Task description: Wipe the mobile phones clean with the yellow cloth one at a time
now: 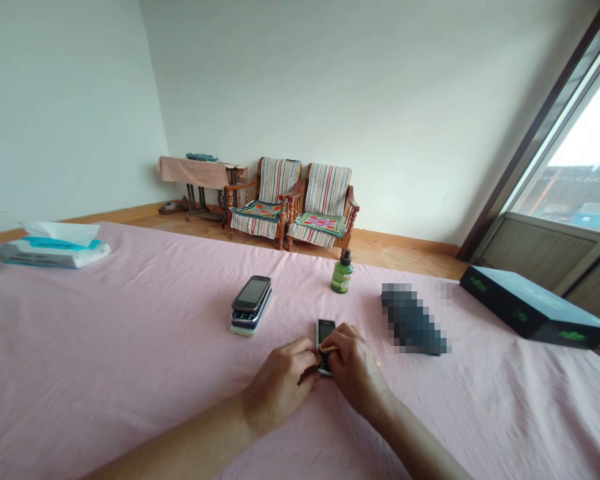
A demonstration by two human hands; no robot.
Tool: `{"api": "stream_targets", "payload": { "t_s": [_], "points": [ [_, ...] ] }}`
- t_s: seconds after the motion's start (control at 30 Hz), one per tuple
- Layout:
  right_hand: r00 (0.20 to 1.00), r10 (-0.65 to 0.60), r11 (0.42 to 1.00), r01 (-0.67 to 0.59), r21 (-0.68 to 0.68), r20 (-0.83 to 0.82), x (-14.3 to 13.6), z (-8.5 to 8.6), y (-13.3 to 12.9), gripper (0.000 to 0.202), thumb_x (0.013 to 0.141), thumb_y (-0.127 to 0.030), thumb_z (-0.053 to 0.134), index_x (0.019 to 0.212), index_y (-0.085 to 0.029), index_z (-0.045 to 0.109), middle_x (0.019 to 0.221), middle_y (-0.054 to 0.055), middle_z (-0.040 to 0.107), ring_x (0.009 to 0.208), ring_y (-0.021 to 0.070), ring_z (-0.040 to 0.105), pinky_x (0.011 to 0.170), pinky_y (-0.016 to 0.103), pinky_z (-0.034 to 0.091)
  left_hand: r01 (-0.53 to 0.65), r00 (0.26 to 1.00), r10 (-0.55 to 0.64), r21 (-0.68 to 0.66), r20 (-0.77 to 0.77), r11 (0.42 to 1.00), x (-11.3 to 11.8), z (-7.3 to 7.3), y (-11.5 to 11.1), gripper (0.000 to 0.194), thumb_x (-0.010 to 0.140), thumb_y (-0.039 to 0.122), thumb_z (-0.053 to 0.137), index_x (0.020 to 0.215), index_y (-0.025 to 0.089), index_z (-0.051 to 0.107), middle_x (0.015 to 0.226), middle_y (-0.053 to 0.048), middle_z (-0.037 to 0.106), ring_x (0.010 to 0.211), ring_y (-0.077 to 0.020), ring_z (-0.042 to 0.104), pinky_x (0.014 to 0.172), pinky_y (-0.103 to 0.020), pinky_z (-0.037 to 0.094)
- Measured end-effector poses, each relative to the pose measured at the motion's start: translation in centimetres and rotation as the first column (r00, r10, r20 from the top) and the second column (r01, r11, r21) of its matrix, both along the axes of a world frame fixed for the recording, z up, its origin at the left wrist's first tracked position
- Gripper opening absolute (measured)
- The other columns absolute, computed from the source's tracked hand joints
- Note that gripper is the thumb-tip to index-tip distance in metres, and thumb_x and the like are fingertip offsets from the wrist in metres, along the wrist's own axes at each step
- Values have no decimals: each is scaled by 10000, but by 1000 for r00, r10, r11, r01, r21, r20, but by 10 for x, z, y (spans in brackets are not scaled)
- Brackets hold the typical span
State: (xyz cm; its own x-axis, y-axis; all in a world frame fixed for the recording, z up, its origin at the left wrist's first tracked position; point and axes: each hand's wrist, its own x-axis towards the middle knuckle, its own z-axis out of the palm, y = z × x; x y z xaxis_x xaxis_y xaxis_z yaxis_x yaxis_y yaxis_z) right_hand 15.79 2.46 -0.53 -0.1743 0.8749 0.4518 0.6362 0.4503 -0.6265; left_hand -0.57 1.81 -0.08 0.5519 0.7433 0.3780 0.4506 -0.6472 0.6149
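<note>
A small mobile phone [326,328] with a keypad lies flat on the pink cloth in front of me. My left hand [285,377] is closed on its left edge, fingertips against the side. Over the keypad is my right hand [353,363], pinching a thin pale stick [329,349] whose tip touches the phone's face. The fingers cover much of the keys, and the stick's exact kind is too small to make out. Left of the hands, a stack of several phones [253,293] rests on the cloth, a dark touchscreen one on top.
Beyond the phone stands a green bottle [342,277] with a black cap. A blurred-out dark object [413,323] lies to the right, near a black box [530,307]. A tissue pack [55,253] sits at far left on the pink cloth [145,320]. Two chairs [325,200] stand behind.
</note>
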Motion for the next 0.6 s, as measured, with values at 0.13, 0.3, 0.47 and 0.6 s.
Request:
{"api": "stream_targets", "payload": {
  "t_s": [0.13, 0.3, 0.47, 0.6],
  "points": [
    [999, 36, 999, -36, -2, -14, 0, 1, 0, 360, 700, 52, 415, 788, -167, 687, 824, 62, 583, 826, 199, 505, 723, 302, 398, -3, 1000, 3, -2, 5, 1000, 0, -1, 0, 264, 801, -20, 529, 891, 191, 660, 930, -19, 612, 891, -167, 599, 804, -240, 464],
    [999, 44, 999, -44, -19, -11, -1, 1, -1, 371, 687, 60, 422, 758, -174, 700, 799, 55, 580, 810, 196, 504, 716, 300, 398, 0, 1000, 0, -22, 2, 1000, 0, 1, 0, 281, 792, -18, 537, 918, 195, 671, 938, -21, 620, 901, -172, 601, 816, -240, 468],
    [999, 35, 999, -36, -30, -28, -2, 1, -3, 383, 689, 71, 421, 789, -163, 707, 821, 61, 582, 824, 197, 505, 723, 302, 406, 0, 1000, 0, -26, 11, 1000, 0, 1, 0, 304, 797, -13, 529, 954, 203, 674, 957, -23, 623, 912, -173, 604, 834, -244, 471],
    [999, 31, 999, -33, -33, -44, -3, 0, -4, 397, 709, 70, 413, 815, -167, 713, 836, 62, 581, 826, 196, 513, 739, 311, 417, 7, 1000, -7, -28, 11, 1000, 0, 2, 0, 323, 800, -7, 530, 983, 215, 677, 973, -24, 625, 926, -176, 604, 852, -254, 470]
  ]
}}
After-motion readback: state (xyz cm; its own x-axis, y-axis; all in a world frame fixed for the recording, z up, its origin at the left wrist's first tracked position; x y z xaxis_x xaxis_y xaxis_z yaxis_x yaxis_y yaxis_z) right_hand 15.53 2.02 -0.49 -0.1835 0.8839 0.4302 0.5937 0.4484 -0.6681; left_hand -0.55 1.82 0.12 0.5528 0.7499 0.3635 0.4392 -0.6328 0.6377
